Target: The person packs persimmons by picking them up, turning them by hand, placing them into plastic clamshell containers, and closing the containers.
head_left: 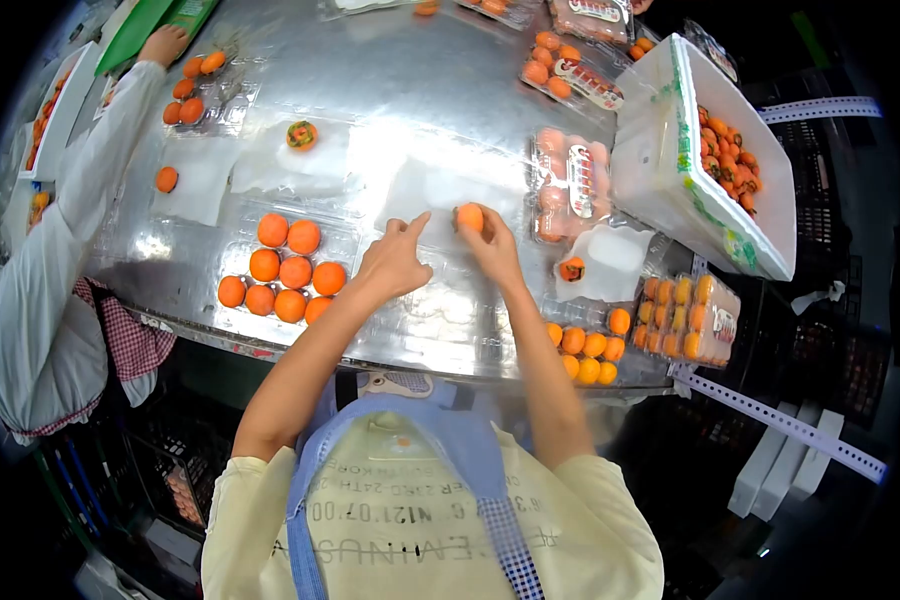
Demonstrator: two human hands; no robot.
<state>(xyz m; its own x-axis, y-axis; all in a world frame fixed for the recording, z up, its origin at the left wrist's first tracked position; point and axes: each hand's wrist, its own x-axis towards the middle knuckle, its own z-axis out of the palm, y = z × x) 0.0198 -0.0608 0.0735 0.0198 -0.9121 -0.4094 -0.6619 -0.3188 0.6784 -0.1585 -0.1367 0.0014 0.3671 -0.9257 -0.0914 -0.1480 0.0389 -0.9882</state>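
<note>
My right hand (493, 250) holds an orange fruit (469, 217) between thumb and fingers above the metal table. Close by on the left, my left hand (397, 262) has its index finger and thumb apart, with nothing visible between them. Beneath both hands lies a clear plastic tray (450, 300), partly hidden by them. Left of my left forearm, several orange fruits (295, 271) sit in rows in another clear tray. A fruit with green on it (301, 136) rests on a white sheet (260, 165) further back.
At the right stands a white foam box (660, 150) of fruit, beside closed clear packs (573, 185). A filled tray (590, 345) lies at the front right edge. A co-worker's sleeved arm (110, 150) reaches to a green tray (135, 38) at the back left.
</note>
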